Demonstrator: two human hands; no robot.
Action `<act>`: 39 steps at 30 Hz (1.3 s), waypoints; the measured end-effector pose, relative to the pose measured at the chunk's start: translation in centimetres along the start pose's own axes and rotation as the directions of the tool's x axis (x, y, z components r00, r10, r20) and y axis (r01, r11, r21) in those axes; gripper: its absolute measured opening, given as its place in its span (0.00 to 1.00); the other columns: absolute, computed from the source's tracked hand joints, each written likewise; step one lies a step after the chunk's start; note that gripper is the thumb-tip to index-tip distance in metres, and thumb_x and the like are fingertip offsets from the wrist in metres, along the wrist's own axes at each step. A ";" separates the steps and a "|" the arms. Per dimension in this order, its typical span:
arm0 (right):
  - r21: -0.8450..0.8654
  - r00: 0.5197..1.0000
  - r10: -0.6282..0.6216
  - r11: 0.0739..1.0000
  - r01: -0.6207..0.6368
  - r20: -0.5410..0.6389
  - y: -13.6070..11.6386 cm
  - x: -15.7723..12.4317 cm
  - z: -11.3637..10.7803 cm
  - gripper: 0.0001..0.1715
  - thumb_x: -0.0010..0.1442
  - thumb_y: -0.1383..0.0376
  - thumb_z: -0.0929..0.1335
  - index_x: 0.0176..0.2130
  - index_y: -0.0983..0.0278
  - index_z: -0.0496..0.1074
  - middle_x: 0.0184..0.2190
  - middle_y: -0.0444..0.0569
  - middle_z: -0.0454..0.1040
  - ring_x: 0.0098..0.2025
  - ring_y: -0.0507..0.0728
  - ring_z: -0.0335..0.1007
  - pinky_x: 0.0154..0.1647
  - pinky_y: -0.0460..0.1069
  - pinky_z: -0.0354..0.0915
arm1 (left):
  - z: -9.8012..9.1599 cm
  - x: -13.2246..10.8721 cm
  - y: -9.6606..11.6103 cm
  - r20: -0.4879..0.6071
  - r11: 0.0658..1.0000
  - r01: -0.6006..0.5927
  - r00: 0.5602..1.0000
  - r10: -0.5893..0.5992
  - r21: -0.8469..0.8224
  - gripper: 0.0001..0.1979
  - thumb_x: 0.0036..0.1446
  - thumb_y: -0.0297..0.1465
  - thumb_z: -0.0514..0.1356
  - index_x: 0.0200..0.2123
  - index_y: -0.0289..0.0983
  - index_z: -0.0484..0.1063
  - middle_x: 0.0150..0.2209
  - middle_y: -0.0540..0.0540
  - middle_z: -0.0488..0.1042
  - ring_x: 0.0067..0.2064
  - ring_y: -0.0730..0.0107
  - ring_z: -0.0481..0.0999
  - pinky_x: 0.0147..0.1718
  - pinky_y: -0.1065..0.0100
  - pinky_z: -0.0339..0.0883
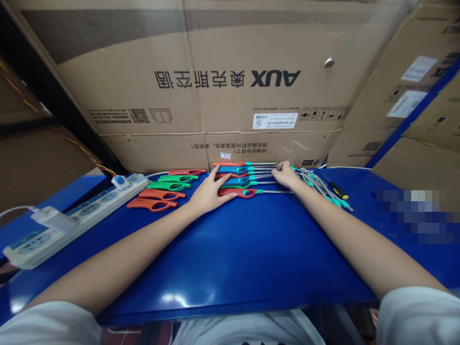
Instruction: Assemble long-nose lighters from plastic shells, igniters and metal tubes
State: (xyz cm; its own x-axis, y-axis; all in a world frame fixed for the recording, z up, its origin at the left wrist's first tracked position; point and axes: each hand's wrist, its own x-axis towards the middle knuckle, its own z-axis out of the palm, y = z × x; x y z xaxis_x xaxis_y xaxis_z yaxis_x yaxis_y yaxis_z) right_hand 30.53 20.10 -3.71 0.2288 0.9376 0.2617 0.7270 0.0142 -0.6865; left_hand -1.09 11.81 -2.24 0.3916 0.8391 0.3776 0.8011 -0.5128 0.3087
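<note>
A row of long-nosed lighters (240,181) with red, blue and green handles and thin metal tubes lies side by side at the back of the blue table (230,258). My left hand (210,190) rests flat on their handle ends, fingers stretched out. My right hand (286,175) lies over the metal tube ends with its fingers curled around them. To the left, several loose handle shells (163,191) in red and green lie in a column.
A white power strip (68,220) runs diagonally along the table's left side. A pile of metal tubes with teal ends (316,184) and a black-and-yellow screwdriver (336,189) lie right of my right hand. Large cardboard boxes (223,76) wall off the back.
</note>
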 end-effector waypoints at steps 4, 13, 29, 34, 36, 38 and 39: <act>-0.017 0.997 0.078 0.997 -0.078 -0.022 -0.3 0.0 -0.2 0.19 0.53 0.58 0.69 0.43 0.62 0.65 0.43 0.59 0.76 0.45 0.64 0.74 0.50 0.56 0.68 | 0.0 0.1 0.0 -0.039 0.997 0.042 0.998 -0.044 -0.060 0.42 0.59 0.55 0.61 0.69 0.41 0.58 0.73 0.36 0.47 0.70 0.42 0.58 0.66 0.48 0.59; -0.062 0.998 0.020 0.998 -0.024 -0.056 -0.2 0.1 -0.2 0.16 0.54 0.59 0.68 0.43 0.61 0.67 0.40 0.55 0.75 0.44 0.63 0.73 0.48 0.56 0.69 | 0.2 0.2 0.2 -0.054 0.992 0.064 0.996 -0.070 -0.113 0.35 0.64 0.48 0.58 0.68 0.39 0.57 0.72 0.34 0.50 0.70 0.44 0.59 0.65 0.49 0.61; -0.244 0.751 -0.587 0.714 0.656 0.303 -0.7 -4.7 -3.4 0.19 0.60 0.61 0.66 0.50 0.62 0.72 0.49 0.56 0.76 0.54 0.68 0.66 0.58 0.63 0.58 | -1.1 0.2 0.6 0.021 0.891 -0.427 0.903 0.429 0.151 0.16 0.68 0.39 0.57 0.54 0.42 0.76 0.57 0.41 0.72 0.59 0.54 0.69 0.57 0.54 0.65; -0.288 0.760 -0.575 0.705 0.648 0.303 -0.3 -4.2 -3.3 0.11 0.63 0.60 0.66 0.43 0.61 0.75 0.47 0.56 0.76 0.53 0.68 0.66 0.56 0.62 0.58 | -0.7 0.4 0.0 0.005 0.900 -0.408 0.911 0.412 0.154 0.13 0.66 0.40 0.59 0.46 0.41 0.80 0.53 0.40 0.74 0.56 0.51 0.71 0.53 0.52 0.65; -0.297 0.763 -0.569 0.704 0.645 0.307 -0.4 -4.2 -3.3 0.10 0.64 0.60 0.66 0.41 0.60 0.76 0.46 0.55 0.77 0.52 0.67 0.67 0.55 0.62 0.57 | -0.6 0.4 -0.2 0.000 0.903 -0.399 0.915 0.404 0.161 0.14 0.66 0.41 0.60 0.44 0.40 0.80 0.52 0.39 0.74 0.55 0.50 0.71 0.52 0.51 0.66; -0.304 0.767 -0.561 0.706 0.640 0.311 -0.5 -4.2 -3.3 0.10 0.65 0.60 0.66 0.41 0.60 0.76 0.45 0.54 0.78 0.51 0.67 0.68 0.54 0.61 0.56 | -0.7 0.5 -0.2 -0.005 0.903 -0.395 0.916 0.402 0.170 0.14 0.65 0.41 0.60 0.42 0.39 0.80 0.52 0.38 0.74 0.55 0.50 0.70 0.51 0.51 0.66; -0.308 0.771 -0.556 0.708 0.635 0.311 -0.5 -4.2 -3.3 0.10 0.65 0.60 0.66 0.41 0.60 0.77 0.45 0.54 0.79 0.51 0.66 0.68 0.54 0.61 0.56 | -0.7 0.5 -0.2 -0.006 0.902 -0.395 0.916 0.402 0.174 0.14 0.65 0.41 0.60 0.41 0.38 0.80 0.52 0.38 0.73 0.56 0.49 0.70 0.52 0.51 0.66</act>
State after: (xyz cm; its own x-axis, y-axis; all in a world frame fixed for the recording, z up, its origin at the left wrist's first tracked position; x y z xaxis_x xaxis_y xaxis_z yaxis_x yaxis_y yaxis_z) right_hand 31.34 15.01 -2.20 -0.4294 0.8226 0.3728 0.8594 0.4990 -0.1112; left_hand -1.40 12.23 -1.52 0.6779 0.5612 0.4748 0.6469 -0.7622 -0.0226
